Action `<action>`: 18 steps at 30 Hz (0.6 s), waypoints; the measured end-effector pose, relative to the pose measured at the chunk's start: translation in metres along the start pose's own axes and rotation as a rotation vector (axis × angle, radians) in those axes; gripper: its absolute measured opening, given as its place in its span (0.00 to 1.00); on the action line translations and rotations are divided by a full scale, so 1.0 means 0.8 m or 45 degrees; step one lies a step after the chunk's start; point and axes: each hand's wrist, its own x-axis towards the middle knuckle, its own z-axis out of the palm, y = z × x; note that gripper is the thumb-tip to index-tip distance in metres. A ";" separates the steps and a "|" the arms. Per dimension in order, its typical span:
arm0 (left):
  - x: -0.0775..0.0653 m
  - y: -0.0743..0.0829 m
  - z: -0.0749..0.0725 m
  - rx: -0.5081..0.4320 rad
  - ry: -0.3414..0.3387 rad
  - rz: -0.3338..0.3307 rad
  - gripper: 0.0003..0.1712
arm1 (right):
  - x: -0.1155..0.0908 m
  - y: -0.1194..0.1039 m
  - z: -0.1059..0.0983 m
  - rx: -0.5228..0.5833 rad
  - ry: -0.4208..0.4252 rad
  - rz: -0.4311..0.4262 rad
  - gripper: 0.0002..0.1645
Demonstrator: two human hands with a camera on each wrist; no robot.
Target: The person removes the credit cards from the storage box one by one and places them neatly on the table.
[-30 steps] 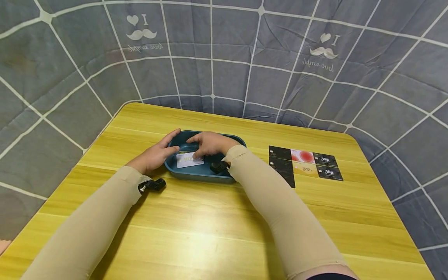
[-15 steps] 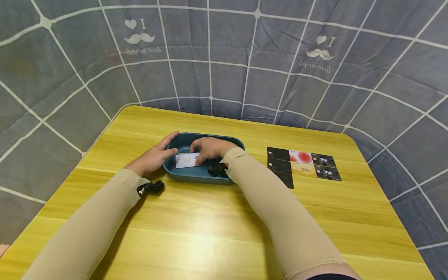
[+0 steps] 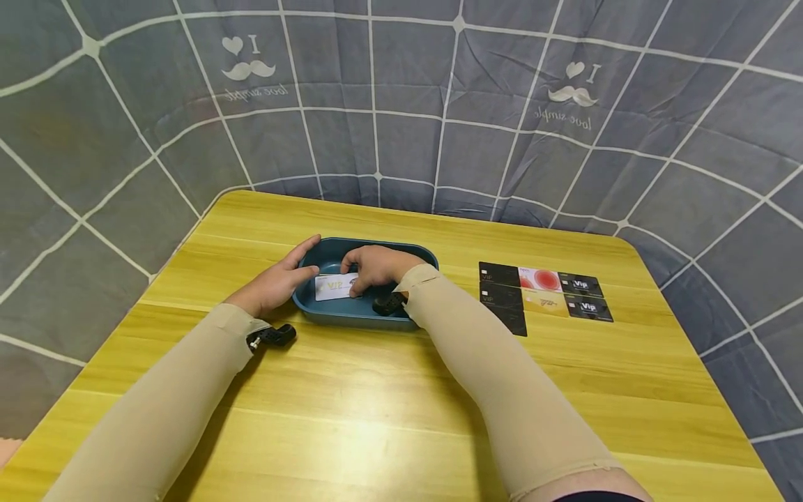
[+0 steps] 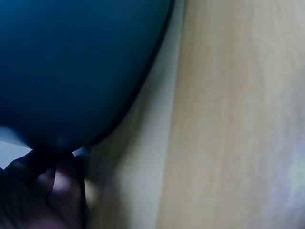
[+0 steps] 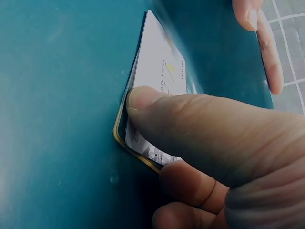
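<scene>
My right hand (image 3: pixel 381 265) reaches into a teal oval tub (image 3: pixel 351 318) and pinches a small stack of plastic cards at its right end. On top lies a white VIP card (image 5: pixel 155 59), with my thumb (image 5: pixel 181 119) pressed on its face near one edge. Beneath it a gold-edged card (image 5: pixel 136 155) peeks out, and my other fingers are at the stack's near corner. My left hand (image 3: pixel 276 282) holds the tub's left end, thumb inside the rim and fingers outside. In the left wrist view its fingers (image 4: pixel 66 186) meet the tub's outer wall (image 4: pixel 71 71).
Right of the tub, several cards lie flat in rows on the wooden table (image 3: pixel 351 411): black ones (image 3: pixel 500 295), a red-and-white one (image 3: pixel 539 279), a gold one (image 3: pixel 544 302) and dark VIP ones (image 3: pixel 588 307). A grey checked curtain (image 3: pixel 408 90) hangs behind the table.
A second ago my right fingers were more spread over the white card; the thumb has since come onto its right end. The left hand has stayed at the tub's end.
</scene>
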 end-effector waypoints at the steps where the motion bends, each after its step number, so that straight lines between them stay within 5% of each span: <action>1: 0.000 0.000 0.000 -0.003 0.000 -0.001 0.41 | 0.000 0.000 0.000 -0.003 0.000 0.003 0.27; 18: 0.003 0.002 0.001 -0.024 0.001 -0.021 0.41 | 0.000 0.002 -0.003 -0.009 -0.006 0.014 0.26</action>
